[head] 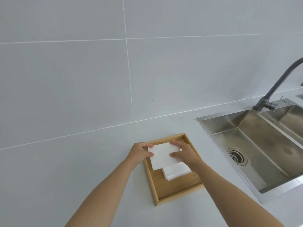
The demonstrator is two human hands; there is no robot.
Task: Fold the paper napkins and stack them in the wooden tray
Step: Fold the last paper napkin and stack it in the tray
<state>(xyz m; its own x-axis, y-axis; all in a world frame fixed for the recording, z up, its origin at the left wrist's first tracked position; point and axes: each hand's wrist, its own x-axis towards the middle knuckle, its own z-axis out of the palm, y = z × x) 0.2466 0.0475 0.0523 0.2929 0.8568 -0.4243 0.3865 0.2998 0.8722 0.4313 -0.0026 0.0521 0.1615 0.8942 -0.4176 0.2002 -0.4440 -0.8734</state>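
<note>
White tiled wall [82, 71] at back, pale tabletop [65, 161] below it. Left forearm comes in from bottom centre-left; left hand [139, 154] pinches the left edge of a napkin [161, 157], thumb on top, fingers under. Napkin is a flat white folded rectangle, held over the far half of the tray [151, 182], above the wood; can't tell if its near edge touches the stack. Tray is a wooden rectangle with a raised rim, sitting on the tabletop just left of the sink. Stack [175, 172] of folded white napkins lies inside the tray, near the right rim, partly under the held napkin and right wrist. Right hand [184, 154] grips the napkin's right edge, thumb on top, fingers spread along the far corner. Steel sink [246, 145] set into the tabletop at right, drain [237, 156] visible in the basin, second basin behind. Grey tap [278, 82] rises at the sink's back edge, spout cut off by the frame.
</note>
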